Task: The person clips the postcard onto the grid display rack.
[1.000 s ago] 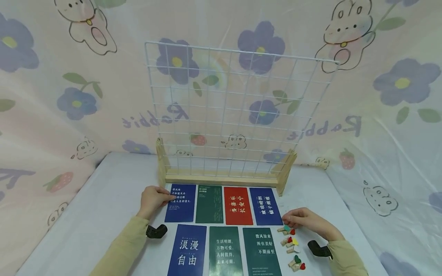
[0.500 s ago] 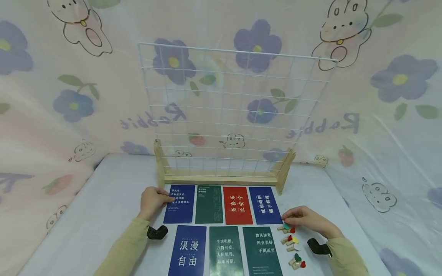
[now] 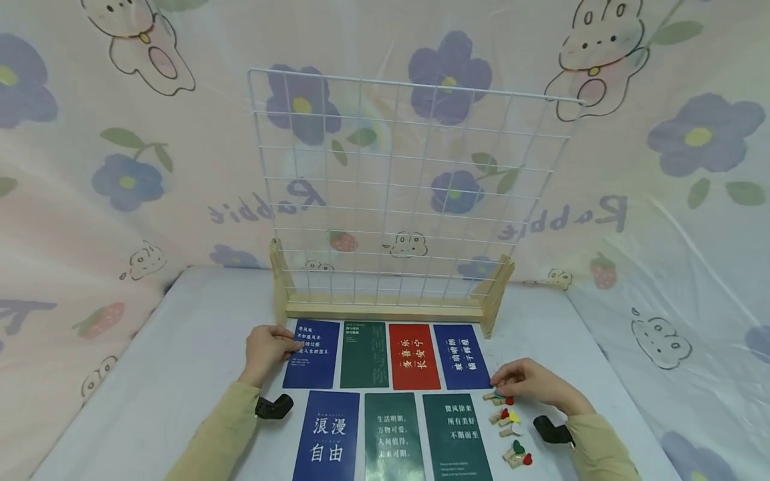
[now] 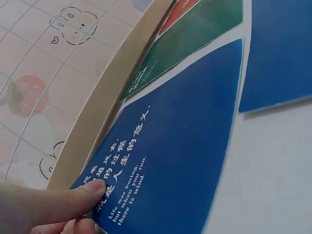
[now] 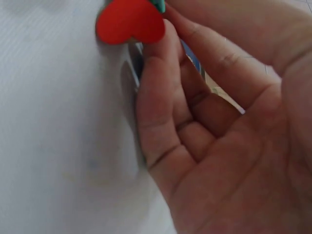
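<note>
Hands (image 3: 265, 353) (image 3: 532, 385) apart, left pinching blue card (image 3: 314, 366), right curled

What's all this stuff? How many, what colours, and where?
Wire grid: 1, white, standing behind the cards
Wooden base: 1, tan, under the grid
Blue cards: 3, blue, two back row, one front
Green cards: 3, green, one back row, two front
Red card: 1, red, back row
Clips: several, wood with red, yellow, green tops, right
Table: 1, white, under the cards
Backdrop: 1, pale, patterned, behind
Wrist devices: 2, black, one per wrist
Sleeves: 2, pale yellow-green, both arms
Left hand: 1, bare, pinching a blue card
Right hand: 1, bare, by the clips
</note>
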Demonstrator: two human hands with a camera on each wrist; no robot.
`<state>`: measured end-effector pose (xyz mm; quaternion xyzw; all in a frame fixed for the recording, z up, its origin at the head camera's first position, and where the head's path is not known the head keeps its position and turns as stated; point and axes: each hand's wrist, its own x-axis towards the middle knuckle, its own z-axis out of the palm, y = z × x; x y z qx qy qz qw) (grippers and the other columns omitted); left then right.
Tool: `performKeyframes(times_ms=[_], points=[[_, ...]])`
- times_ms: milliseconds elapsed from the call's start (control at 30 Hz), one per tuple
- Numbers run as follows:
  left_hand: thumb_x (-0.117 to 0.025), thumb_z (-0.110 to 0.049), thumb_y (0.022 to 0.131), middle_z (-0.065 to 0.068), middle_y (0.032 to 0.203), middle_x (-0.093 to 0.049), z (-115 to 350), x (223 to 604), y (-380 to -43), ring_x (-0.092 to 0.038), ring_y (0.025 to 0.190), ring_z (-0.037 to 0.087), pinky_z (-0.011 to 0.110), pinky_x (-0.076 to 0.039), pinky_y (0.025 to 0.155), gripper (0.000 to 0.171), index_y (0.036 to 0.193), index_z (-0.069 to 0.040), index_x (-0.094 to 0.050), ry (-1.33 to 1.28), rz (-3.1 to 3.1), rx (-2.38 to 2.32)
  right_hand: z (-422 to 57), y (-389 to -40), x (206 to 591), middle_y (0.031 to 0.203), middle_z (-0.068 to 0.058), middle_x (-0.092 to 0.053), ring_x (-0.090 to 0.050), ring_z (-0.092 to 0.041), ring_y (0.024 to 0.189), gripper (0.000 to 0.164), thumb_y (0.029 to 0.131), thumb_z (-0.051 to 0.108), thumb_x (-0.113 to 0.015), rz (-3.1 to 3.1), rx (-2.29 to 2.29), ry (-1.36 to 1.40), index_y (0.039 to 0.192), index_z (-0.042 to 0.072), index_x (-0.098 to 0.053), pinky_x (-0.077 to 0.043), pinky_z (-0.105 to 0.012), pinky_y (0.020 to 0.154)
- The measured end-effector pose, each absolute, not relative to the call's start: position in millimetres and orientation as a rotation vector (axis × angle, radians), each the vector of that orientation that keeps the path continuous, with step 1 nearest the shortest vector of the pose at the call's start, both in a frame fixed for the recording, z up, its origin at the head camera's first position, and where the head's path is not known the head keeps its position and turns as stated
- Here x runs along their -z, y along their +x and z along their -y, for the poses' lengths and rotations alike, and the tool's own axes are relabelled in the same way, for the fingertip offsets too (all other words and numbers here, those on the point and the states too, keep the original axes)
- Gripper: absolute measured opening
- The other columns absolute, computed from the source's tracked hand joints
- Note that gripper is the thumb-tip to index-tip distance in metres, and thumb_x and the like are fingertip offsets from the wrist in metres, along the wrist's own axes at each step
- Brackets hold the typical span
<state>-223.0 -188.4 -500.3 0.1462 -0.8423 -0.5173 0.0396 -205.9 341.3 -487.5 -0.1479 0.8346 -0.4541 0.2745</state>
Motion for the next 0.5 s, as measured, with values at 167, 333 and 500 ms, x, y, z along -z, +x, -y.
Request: performKeyframes(times_ms=[167, 333, 500], points=[[-0.084, -0.003, 0.069, 0.006, 0.066, -0.065, 188.8, 498.0, -220.9, -0.055, 0.05, 0.011, 0.022, -0.048, 0.047, 0.026, 0.085, 0.006, -0.067, 0.469, 2.561, 1.62, -340.8, -205.9, 488.3, 0.097, -0.01, -0.067, -0.059, -0.017, 0.078, 0.018, 0.088, 0.012, -0.07, -2.237, 1.227, -0.41, 0.1, -0.002, -0.069, -0.052, -0.025, 0.07], [-0.084, -0.003, 0.069, 0.007, 0.066, -0.066, 189.5, 496.5, -221.6, -0.056, 0.05, 0.011, 0.021, -0.05, 0.047, 0.027, 0.086, 0.008, -0.066, 0.452, 2.542, 1.655, -340.0, -206.1, 486.7, 0.097, -0.01, -0.067, -0.059, -0.017, 0.079, 0.017, 0.088, 0.011, -0.07, -2.238, 1.231, -0.405, 0.099, -0.002, -0.068, -0.052, -0.025, 0.071], [-0.084, -0.002, 0.07, 0.007, 0.069, -0.067, 191.1, 495.2, -220.7, -0.057, 0.051, 0.01, 0.021, -0.051, 0.048, 0.029, 0.089, 0.009, -0.065, 0.455, 2.527, 1.736, -339.7, -205.8, 486.1, 0.095, -0.01, -0.066, -0.057, -0.018, 0.079, 0.016, 0.088, 0.011, -0.07, -2.24, 1.217, -0.405, 0.097, -0.002, -0.068, -0.051, -0.026, 0.071]])
